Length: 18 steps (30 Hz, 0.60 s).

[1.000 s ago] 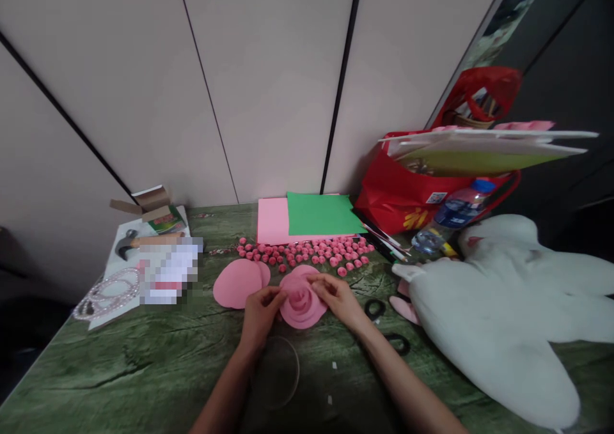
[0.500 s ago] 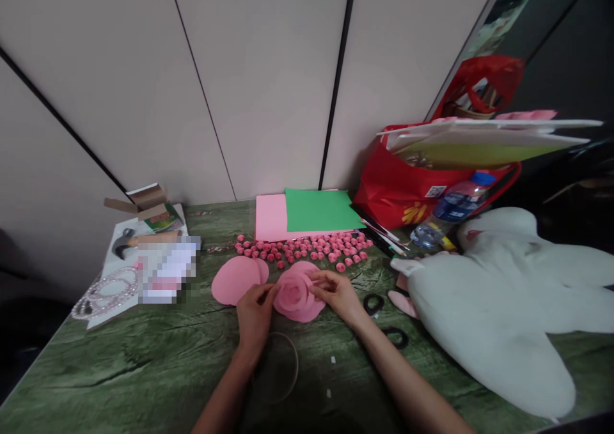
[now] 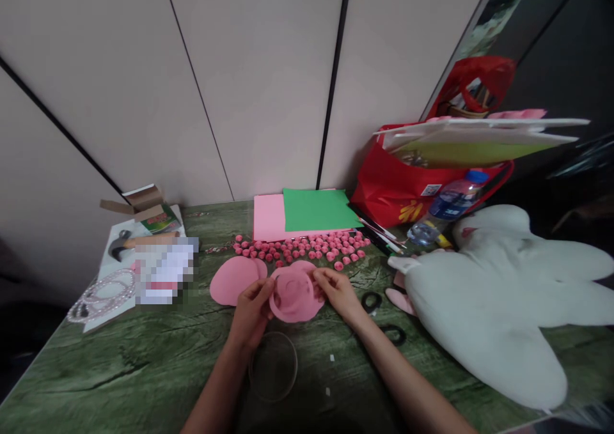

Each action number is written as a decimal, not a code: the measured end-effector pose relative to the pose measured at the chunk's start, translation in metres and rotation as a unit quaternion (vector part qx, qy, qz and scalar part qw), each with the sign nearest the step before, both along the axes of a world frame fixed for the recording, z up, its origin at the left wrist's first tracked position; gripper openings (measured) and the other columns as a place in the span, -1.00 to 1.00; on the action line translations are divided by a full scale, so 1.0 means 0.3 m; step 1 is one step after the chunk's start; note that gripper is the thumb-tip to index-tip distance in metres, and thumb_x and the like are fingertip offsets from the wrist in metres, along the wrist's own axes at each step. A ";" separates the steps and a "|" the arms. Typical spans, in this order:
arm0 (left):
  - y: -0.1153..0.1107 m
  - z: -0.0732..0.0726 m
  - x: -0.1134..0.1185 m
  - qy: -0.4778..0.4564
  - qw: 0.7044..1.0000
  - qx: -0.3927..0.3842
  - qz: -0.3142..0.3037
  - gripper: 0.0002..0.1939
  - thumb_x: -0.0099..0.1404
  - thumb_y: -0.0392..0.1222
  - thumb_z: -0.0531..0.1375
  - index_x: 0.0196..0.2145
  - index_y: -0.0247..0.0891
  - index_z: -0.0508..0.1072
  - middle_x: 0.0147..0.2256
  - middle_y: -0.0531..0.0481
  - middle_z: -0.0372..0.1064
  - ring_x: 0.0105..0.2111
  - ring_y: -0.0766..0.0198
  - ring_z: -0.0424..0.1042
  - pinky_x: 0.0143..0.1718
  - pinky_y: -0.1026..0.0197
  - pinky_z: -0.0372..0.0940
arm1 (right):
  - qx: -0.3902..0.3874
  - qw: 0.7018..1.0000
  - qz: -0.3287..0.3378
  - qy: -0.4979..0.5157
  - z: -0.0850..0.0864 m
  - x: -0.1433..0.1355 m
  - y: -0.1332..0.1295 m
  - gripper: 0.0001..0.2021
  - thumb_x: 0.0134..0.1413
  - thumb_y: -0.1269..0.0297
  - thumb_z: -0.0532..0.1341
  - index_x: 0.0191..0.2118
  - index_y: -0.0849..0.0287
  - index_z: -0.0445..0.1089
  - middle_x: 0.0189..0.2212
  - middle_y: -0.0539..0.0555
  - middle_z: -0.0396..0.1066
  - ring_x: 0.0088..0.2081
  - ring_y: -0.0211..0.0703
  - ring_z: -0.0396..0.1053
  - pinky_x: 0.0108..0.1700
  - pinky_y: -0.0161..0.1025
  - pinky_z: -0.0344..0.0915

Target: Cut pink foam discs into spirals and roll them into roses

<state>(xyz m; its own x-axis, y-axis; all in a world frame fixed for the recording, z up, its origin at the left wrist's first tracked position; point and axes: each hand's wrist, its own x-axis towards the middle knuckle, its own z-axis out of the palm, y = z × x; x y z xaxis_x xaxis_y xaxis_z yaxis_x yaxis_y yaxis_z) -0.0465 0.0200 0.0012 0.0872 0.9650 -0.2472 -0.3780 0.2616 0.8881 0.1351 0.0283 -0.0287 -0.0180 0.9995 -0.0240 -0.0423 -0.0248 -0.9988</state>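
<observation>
A cut pink paper spiral point(image 3: 291, 295) is between my hands, above the middle of the table's front. My left hand point(image 3: 252, 309) pinches its left edge between thumb and fingers. At its right edge, my right hand point(image 3: 339, 291) also has thumb and fingertips closed on the paper. Part of another pink paper piece shows behind the spiral. Close to my left hand lie flat pink paper circles point(image 3: 233, 282), overlapping one another. In front of that hand is a thin clear ring point(image 3: 295, 371). Black scissors handles point(image 3: 394, 335) lie beside my right forearm.
Small rolled pink paper roses point(image 3: 288, 254) lie in rows beyond the hands. Behind them are green paper point(image 3: 321, 210) and pink sheets point(image 3: 267, 218). A white plush toy point(image 3: 489, 306), water bottle point(image 3: 446, 207) and red bag point(image 3: 384, 188) occupy the right; an opened box point(image 3: 160, 218) stands left.
The spiral has been raised and tilted, so its coils now overlap as a flatter disc. My left hand has turned and moved slightly; both hands still pinch the paper.
</observation>
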 end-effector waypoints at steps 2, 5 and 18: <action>0.001 0.002 -0.002 -0.035 0.999 -0.014 -0.023 -0.73 -0.02 -0.07 0.28 -0.55 -0.36 0.39 -0.69 0.12 0.23 -0.71 0.49 0.14 -0.73 0.43 -0.03 | -0.003 1.000 0.009 0.004 0.004 -0.001 -0.001 -0.61 -0.11 -0.08 0.16 -0.43 0.21 0.35 -0.70 -0.06 0.29 -0.69 -0.32 0.21 -0.65 -0.37 0.17; 0.003 -0.003 -0.001 -0.076 0.996 -0.020 -0.049 -0.74 0.03 -0.07 0.25 -0.52 -0.36 0.39 -0.70 0.12 0.22 -0.70 0.49 0.14 -0.71 0.43 0.00 | -0.013 0.999 0.029 0.010 0.010 -0.006 -0.006 -0.60 -0.14 -0.11 0.16 -0.46 0.20 0.34 -0.72 -0.07 0.30 -0.71 -0.32 0.22 -0.66 -0.37 0.18; -0.004 -0.029 0.032 0.030 0.998 0.030 0.034 -0.80 -0.08 -0.15 0.31 -0.51 -0.35 0.48 -0.55 0.05 0.39 -0.57 0.40 0.29 -0.50 0.33 0.22 | 0.008 0.995 0.057 0.083 0.049 -0.020 -0.026 -0.62 -0.16 -0.06 0.20 -0.35 0.18 0.34 -0.46 0.03 0.45 -0.49 -0.21 0.40 -0.39 -0.25 0.36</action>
